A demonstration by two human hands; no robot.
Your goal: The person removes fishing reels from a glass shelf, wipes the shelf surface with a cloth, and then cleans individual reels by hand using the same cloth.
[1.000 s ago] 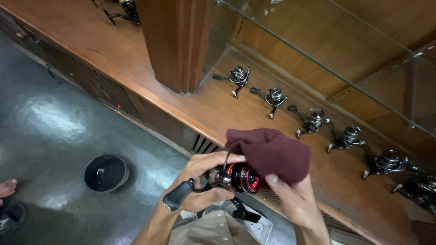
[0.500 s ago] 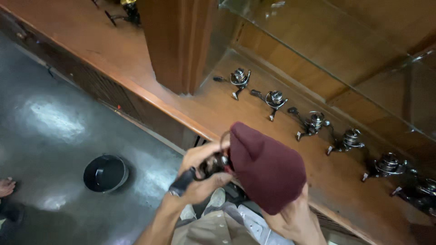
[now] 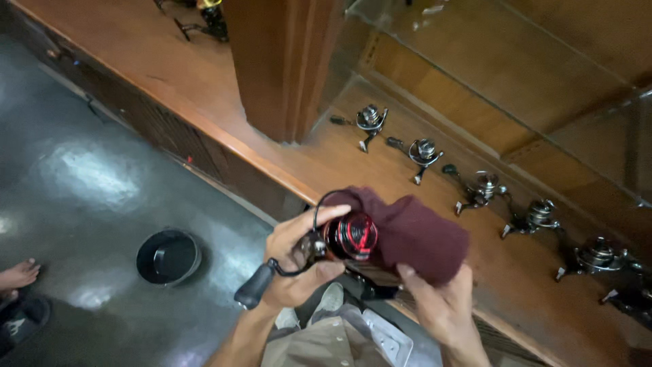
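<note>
— Running across the whole top of the view is the long wooden shelf [image 3: 204,129], with a thick wooden post [image 3: 285,61] standing on it. What do you have below that?

— Your dark, shiny floor [image 3: 88,183] fills the left side. On it sits a round black bowl [image 3: 168,256], well apart from your hands, and at the far left edge there is a bare foot [image 3: 17,274] above a dark sandal [image 3: 20,319], which look like another person's.

— And along the shelf?

— You have a row of fishing reels [image 3: 479,190] standing there, spaced out, running from beside the post toward the right edge.

— Now your hands.

— Your right hand [image 3: 445,309] comes up from below, fingers spread under a dark red cloth [image 3: 414,234], pressing it against the reel you hold. Your left hand [image 3: 299,261] is curled around that black and red reel [image 3: 350,236]: thumb on top, fingers beneath, closed on the body. The reel sits in the air in front of the shelf edge, between both hands, its spool half wrapped by the cloth.

— Smallest bit?

— Your reel's black handle knob [image 3: 252,289] sticks out lower left, past your left wrist, touching nothing.
</note>
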